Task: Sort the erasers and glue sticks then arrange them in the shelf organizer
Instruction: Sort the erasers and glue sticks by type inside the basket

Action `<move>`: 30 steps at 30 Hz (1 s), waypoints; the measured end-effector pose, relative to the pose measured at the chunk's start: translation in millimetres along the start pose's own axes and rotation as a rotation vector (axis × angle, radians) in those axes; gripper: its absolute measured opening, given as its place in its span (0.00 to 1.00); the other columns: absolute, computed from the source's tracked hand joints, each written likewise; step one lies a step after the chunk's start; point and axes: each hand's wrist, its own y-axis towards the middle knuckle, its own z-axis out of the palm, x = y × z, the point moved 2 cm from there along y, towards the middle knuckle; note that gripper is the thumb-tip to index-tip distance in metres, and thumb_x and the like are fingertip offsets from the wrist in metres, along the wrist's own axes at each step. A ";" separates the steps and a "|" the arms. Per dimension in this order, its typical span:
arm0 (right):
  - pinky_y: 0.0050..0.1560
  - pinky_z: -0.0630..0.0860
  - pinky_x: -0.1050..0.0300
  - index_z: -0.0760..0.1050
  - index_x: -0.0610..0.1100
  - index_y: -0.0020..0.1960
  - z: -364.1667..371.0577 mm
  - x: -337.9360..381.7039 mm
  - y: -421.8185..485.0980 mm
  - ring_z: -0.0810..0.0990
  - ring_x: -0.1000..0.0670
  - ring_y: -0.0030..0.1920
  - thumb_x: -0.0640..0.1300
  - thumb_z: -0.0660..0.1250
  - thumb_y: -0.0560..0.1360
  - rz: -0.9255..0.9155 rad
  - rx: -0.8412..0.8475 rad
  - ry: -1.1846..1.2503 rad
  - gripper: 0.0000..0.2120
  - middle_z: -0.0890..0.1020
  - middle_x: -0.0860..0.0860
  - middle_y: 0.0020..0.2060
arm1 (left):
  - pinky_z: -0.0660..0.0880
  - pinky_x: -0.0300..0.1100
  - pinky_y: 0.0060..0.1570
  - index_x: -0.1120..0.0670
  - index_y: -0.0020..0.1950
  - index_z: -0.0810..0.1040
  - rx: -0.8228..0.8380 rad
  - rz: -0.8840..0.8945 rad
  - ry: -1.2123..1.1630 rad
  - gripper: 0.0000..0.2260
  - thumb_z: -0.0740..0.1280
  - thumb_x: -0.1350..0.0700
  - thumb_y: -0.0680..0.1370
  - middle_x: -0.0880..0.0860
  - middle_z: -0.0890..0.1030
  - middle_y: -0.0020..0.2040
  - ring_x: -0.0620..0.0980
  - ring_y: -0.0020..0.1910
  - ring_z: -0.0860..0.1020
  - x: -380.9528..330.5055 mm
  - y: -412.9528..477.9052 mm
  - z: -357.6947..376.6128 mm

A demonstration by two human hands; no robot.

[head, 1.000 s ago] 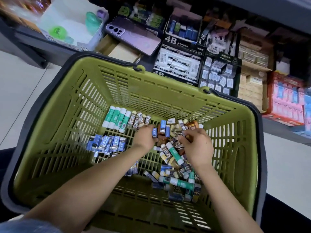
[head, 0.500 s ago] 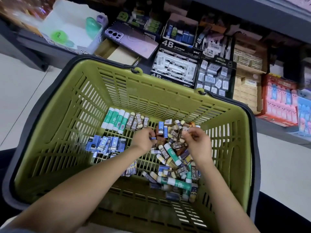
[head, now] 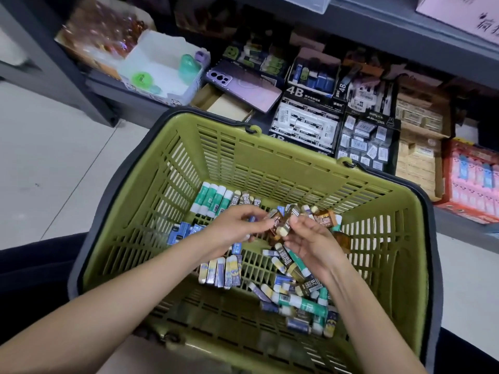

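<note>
Both hands work inside a green slatted basket whose walls rise on every side of them. The far wall stands just beyond the fingertips, and the right wall is nearer the right hand than the left wall is to the left hand. There is open room above the hands and over the bare slats to the left of the left forearm. Beyond the far rim a shelf carries boxes of stock and a phone. Pale floor lies out past the left arm.

The left hand and right hand meet fingertip to fingertip over the middle of the basket. Their fingers are curled, and between them they pinch a small cluster of brown erasers. The right thumb and fingers grip one with a cream end.

A row of glue sticks lies beyond the left hand by the far wall, apart from it. Blue erasers lie to the left of that hand, and a row of yellow erasers lies just under its wrist. The loose pile of mixed pieces spreads beneath the right hand and wrist, toward the near right corner.
</note>
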 end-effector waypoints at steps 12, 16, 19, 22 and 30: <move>0.30 0.78 0.62 0.76 0.33 0.50 23.0 -32.9 46.2 0.78 0.52 0.28 0.37 0.68 0.76 -0.032 -0.234 -0.445 0.08 0.79 0.44 0.32 | 0.74 0.36 0.42 0.52 0.52 0.79 -0.216 0.197 0.146 0.06 0.67 0.56 0.77 0.47 0.80 0.52 0.42 0.42 0.77 -27.9 -47.1 -80.9; 0.44 0.79 0.47 0.79 0.32 0.50 33.4 -32.8 82.8 0.81 0.42 0.38 0.38 0.65 0.77 -0.218 -0.381 -0.874 0.09 0.83 0.40 0.39 | 0.73 0.35 0.39 0.55 0.54 0.79 -0.230 0.187 0.122 0.07 0.66 0.57 0.77 0.49 0.80 0.51 0.36 0.34 0.75 -23.3 -46.1 -87.3; 0.47 0.74 0.55 0.79 0.36 0.53 38.1 -31.5 102.3 0.81 0.41 0.49 0.39 0.65 0.77 -0.278 -0.457 -1.079 0.09 0.83 0.41 0.48 | 0.72 0.36 0.39 0.56 0.54 0.78 -0.278 0.142 0.059 0.06 0.66 0.58 0.78 0.50 0.79 0.50 0.38 0.36 0.76 -15.2 -40.2 -88.4; 0.48 0.74 0.55 0.78 0.36 0.55 41.7 -33.9 118.2 0.80 0.41 0.52 0.38 0.65 0.76 -0.273 -0.461 -1.135 0.09 0.83 0.40 0.51 | 0.72 0.38 0.38 0.54 0.51 0.78 -0.309 0.108 -0.078 0.04 0.66 0.59 0.78 0.49 0.79 0.45 0.39 0.35 0.77 -11.6 -36.1 -92.4; 0.47 0.79 0.45 0.78 0.35 0.59 50.1 -26.9 111.6 0.82 0.42 0.41 0.42 0.65 0.78 -0.259 -0.354 -1.083 0.14 0.83 0.39 0.50 | 0.73 0.39 0.39 0.53 0.50 0.78 -0.298 0.052 -0.182 0.04 0.67 0.59 0.77 0.49 0.80 0.43 0.44 0.40 0.79 -9.5 -30.2 -95.1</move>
